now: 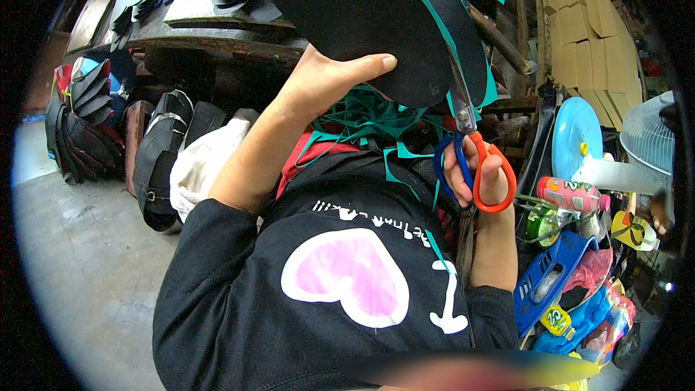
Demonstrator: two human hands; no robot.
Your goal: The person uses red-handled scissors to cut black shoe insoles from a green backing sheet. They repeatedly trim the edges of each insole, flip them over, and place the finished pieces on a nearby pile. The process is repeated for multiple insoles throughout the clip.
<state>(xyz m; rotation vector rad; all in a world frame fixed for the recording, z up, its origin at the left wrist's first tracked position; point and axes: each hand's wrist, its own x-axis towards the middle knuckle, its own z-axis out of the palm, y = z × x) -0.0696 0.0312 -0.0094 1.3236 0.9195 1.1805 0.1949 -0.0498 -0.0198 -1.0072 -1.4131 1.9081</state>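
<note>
My left hand (337, 78) grips a large black sole-shaped sheet (347, 18), its thumb flat on top and its other fingers hidden beneath. Teal material shows along the sheet's right edge, next to another black strip (474, 43) with teal borders. My right hand (492, 172) is closed round the blue and orange handles of a pair of scissors (463, 111). The scissor blades point away from me and lie against the sheet's right edge. Thin teal offcuts (355, 117) lie heaped at my lap, and a few strips hang over my black shirt (318, 318).
A wooden bench (224, 35) holding stacked black pieces stands at far left. Bundled black pieces (83, 127) and a white cloth (210, 163) are at left. On the right are yellow boxes (586, 51), a fan (648, 141), a pink bottle (572, 194) and a blue plastic basket (543, 275).
</note>
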